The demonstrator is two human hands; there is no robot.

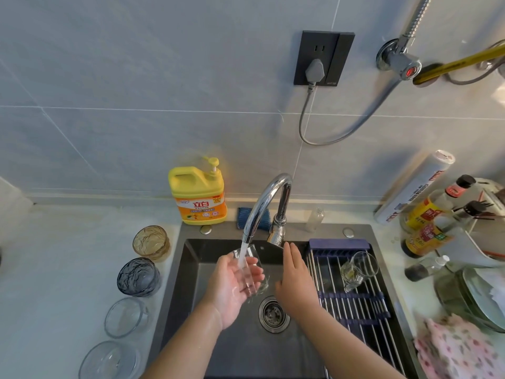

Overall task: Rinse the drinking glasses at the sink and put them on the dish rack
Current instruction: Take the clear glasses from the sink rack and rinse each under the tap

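Note:
My left hand (228,289) holds a clear drinking glass (252,272) tilted under the water running from the chrome faucet (263,203), above the dark sink (188,272). My right hand (295,280) hovers just right of the glass with straight fingers and holds nothing. Over the sink's right side lies the roll-up dish rack (360,310), and one clear glass (358,269) lies on its side there. On the counter to the left stand an amber glass (151,242), a grey-blue glass (138,276) and two clear glasses (127,317) (109,359).
A yellow detergent bottle (198,192), a blue sponge (254,214) and a small empty bottle (315,218) stand behind the sink. Sauce bottles (426,217), stacked plates (478,296) and a pink cloth (459,348) crowd the right counter. The drain (273,313) sits mid-sink.

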